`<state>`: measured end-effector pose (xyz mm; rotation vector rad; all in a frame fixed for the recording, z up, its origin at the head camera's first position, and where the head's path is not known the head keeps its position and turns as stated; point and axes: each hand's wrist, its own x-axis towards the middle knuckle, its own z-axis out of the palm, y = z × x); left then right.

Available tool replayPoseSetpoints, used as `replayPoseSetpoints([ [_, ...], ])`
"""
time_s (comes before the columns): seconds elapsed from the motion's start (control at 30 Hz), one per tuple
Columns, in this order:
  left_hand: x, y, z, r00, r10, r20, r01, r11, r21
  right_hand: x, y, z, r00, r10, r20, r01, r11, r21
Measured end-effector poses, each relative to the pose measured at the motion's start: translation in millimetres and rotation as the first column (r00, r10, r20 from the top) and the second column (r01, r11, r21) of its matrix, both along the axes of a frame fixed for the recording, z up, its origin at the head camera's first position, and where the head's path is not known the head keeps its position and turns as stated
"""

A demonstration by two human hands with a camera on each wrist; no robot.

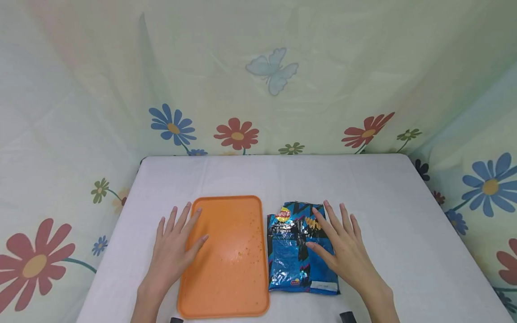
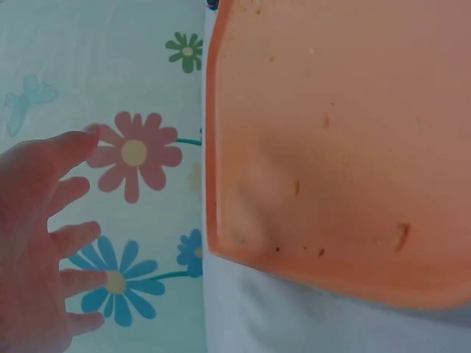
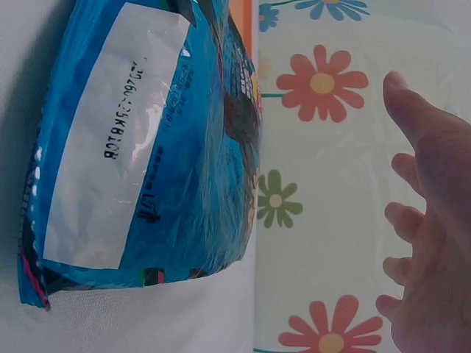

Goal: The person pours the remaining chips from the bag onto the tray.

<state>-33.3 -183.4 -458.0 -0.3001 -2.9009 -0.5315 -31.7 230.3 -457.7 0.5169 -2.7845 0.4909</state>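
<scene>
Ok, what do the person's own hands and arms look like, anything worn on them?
The left hand and right hand are ungloved, with slender fingers and no rings visible. The forearms show no sleeves. Beside each, at the head view's bottom edge, is a small black piece, too cropped to identify.

The head camera looked forward and down from above the near side of the table [image 1: 331,179], far enough back to take in the left hand [image 1: 171,252], the right hand [image 1: 349,255], the whole orange tray [image 1: 222,278], the blue bag [image 1: 284,260] and the flowered backdrop [image 1: 202,54]. The left wrist camera looked from close to the tray toward the far side, its picture lying sideways with the backdrop at left. The right wrist camera faced the same way from close to the bag's near end, tipped oppositely, backdrop at right. All three views shared the backdrop's flowers; the right wrist view caught only a sliver of tray
</scene>
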Motion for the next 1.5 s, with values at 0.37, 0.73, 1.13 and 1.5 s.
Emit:
replayPoseSetpoints([
  [0.37, 4.7, -4, -1.3, 0.997, 0.013, -0.076, -0.01, 1.0, 0.03, 6.0, 0, 4.5, 1.0, 0.023, -0.011, -0.023, 0.999, -0.029],
  [0.73, 13.0, -5, -7.8, 0.995, 0.074, -0.061, -0.069, 0.994, 0.088, 9.7, 2, 7.2, 1.0, 0.005, -0.011, -0.005, 0.999, -0.043],
  [1.13, 26.5, -9, -31.4, 0.963, 0.188, 0.192, -0.238, 0.928, 0.288, 10.9, 2, 6.3, 1.0, 0.013, -0.014, -0.013, 0.998, -0.054],
  [1.5, 29.5, -8, -46.7, 0.96, 0.233, 0.153, -0.274, 0.888, 0.369, 11.0, -1, 7.5, 1.0, 0.029, 0.006, -0.029, 0.995, -0.094],
])
